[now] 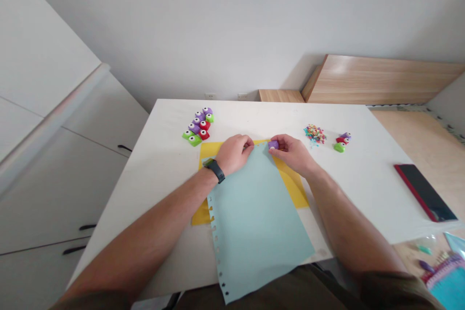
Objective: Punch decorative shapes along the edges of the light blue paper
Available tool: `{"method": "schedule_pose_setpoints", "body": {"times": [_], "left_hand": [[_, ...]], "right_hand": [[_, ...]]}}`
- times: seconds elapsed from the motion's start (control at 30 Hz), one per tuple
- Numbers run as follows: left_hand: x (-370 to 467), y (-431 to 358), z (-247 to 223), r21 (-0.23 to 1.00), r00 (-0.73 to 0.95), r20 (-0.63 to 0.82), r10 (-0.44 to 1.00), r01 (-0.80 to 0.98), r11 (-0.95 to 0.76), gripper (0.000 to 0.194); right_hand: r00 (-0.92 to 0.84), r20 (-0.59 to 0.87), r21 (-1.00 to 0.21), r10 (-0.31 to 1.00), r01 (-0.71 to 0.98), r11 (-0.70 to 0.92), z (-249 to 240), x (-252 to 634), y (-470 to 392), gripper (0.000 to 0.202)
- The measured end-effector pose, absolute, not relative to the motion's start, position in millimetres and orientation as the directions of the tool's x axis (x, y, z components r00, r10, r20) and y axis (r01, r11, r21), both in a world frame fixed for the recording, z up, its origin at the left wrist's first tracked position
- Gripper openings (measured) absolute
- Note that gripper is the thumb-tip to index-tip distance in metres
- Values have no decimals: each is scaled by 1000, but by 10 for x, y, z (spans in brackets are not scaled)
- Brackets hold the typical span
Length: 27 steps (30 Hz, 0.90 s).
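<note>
A light blue paper sheet (254, 213) lies over a yellow sheet (296, 186), its lower end hanging toward my lap. Cut-out shapes run down the blue sheet's left edge. My left hand (235, 152), with a black watch on the wrist, pinches this sheet at its far edge. In my right hand (290, 151) is a small purple craft punch (273, 145), gripped between thumb and fingers at the sheet's far right corner. The fingers partly hide the punch, so I cannot tell whether paper sits in its slot.
Several purple, green and red punches (198, 127) are grouped at the far left of the white table (167, 155). To the right lie a heap of coloured paper bits (315, 134), three more punches (342, 142) and a black, red-edged flat object (425, 193). White cabinets (90, 169) stand left.
</note>
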<state>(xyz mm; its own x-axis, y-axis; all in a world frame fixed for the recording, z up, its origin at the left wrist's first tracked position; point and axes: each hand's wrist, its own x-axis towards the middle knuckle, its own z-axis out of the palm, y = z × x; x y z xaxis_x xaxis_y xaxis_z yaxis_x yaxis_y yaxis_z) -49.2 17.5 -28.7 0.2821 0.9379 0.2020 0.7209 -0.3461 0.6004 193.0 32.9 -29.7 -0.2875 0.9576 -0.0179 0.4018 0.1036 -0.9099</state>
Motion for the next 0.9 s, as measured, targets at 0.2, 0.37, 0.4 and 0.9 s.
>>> {"method": "schedule_pose_setpoints", "body": {"times": [0.2, 0.37, 0.4, 0.9], "left_hand": [[-494, 174, -298, 594, 279, 210, 937, 725, -349, 11], [-486, 166, -288, 587, 279, 208, 938, 731, -347, 12], [-483, 165, -284, 587, 277, 205, 939, 733, -344, 12], [-473, 183, -293, 597, 274, 214, 938, 723, -347, 13]], "right_hand": [[-292, -21, -908, 956, 406, 105, -298, 1932, 324, 38], [-303, -25, -890, 953, 440, 117, -281, 1927, 314, 39], [-298, -22, -891, 954, 439, 117, -277, 1925, 314, 38], [-311, -9, -899, 950, 418, 128, -252, 1889, 306, 38]]}}
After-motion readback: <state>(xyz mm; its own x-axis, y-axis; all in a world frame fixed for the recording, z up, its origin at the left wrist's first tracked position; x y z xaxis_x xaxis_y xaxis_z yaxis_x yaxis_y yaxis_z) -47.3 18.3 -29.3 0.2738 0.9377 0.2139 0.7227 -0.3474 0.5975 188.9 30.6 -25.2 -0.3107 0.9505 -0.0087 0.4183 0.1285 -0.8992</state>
